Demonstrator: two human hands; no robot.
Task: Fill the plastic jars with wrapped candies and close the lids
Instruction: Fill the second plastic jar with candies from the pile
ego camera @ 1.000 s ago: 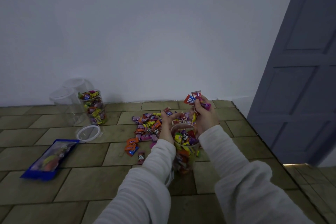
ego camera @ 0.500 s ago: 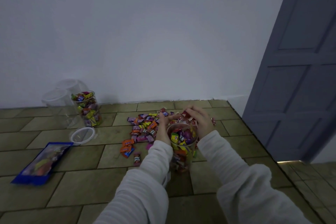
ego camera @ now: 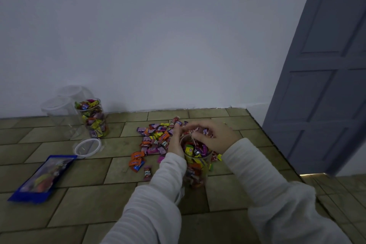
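Two hands work the clear plastic jar (ego camera: 195, 166) on the tiled floor (ego camera: 89, 200): left hand (ego camera: 175, 142) grips its rim, right hand (ego camera: 214, 136), fingers curled, contents unclear, should release candies low inside the mouth.

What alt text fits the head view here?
Two hands in white sleeves work at an open clear jar nearly full of wrapped candies: left hand holds its side, right hand hovers over the mouth. Loose candies lie behind it on the tiled floor; another filled jar stands far left.
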